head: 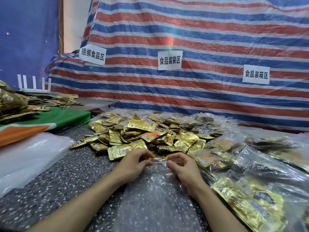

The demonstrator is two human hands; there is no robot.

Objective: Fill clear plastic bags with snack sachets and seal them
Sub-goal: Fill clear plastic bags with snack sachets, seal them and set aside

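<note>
An empty clear plastic bag (155, 195) lies flat on the speckled table (66, 174) in front of me, its mouth pointing away. My left hand (133, 162) pinches the left side of the bag's mouth and my right hand (182, 166) pinches the right side. Just beyond the mouth lies a heap of gold snack sachets (143, 134). To the right, several filled clear bags (260, 195) hold gold sachets.
A stack of empty clear bags (28, 156) sits at the left, beside a green and orange cloth (50, 121). More gold sachets (13, 106) pile up at far left. A striped tarp (192, 64) with three paper labels stands behind the table.
</note>
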